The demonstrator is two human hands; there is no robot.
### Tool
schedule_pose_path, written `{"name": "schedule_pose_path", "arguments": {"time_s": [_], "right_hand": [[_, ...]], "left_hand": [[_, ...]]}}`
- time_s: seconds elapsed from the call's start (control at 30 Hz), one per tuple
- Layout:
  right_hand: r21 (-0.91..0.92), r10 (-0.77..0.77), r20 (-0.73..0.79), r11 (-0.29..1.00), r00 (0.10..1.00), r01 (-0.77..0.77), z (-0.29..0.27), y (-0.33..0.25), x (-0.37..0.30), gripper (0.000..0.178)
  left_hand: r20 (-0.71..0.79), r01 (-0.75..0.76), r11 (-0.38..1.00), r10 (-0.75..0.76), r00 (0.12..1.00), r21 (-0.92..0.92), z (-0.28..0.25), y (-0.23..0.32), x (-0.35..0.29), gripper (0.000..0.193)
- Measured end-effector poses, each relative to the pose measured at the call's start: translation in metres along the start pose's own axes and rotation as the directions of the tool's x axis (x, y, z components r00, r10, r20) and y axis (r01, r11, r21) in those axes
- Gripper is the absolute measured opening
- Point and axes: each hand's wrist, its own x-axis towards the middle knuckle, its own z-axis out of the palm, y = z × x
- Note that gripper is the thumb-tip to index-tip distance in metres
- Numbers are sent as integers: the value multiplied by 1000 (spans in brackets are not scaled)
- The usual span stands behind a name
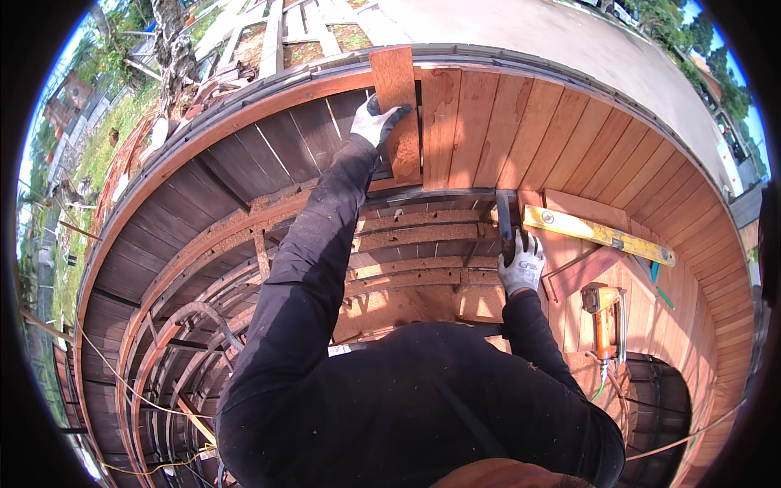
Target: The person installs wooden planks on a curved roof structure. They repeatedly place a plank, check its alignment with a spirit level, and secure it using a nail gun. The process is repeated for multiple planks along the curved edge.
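Wooden plank [404, 159], edge gripped by left hand [377, 124], seemingly to steady it beside fitted planks [525, 134]; right hand [521, 267] at dark bar [504, 213], grip unclear

Dark long-sleeved top [407, 390], left sleeve [313, 236] pale-flecked; hands [521, 267] in white and grey gloves [368, 124], right one printed.

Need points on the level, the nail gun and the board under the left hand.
Yellow level [599, 236], head view: mid-body.
Nail gun [603, 332], head view: orange handle.
Board [394, 77], head view: upper part.
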Motion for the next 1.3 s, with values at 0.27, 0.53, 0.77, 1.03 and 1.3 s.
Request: {"name": "schedule_pose_path", "arguments": {"time_s": [0.27,0.53,0.77,1.03,1.3], "right_hand": [[38,39,45,998,998,-40,-3,-2,7,62],[5,44,64,999,997,-45,-5,-4,6,58],[-19,47,55,999,997,-46,-4,-5,5,55],[1,1,18,1000,1000,-1,-4,-5,6,52],[12,0,6,1000,1000,-1,-1,-5,5,51]], "left_hand": [[-6,103,994,-103,995,-47,4,-33,-13,46],[6,169,986,-169,986,-17,3,-37,-17,39],[-141,-14,998,23,990,64,11,-35,-31,40],[6,111,994,-111,994,-22,-2,-32,-22,44],[85,134,989,-139,987,59,-4,-32,-10,34]]}}
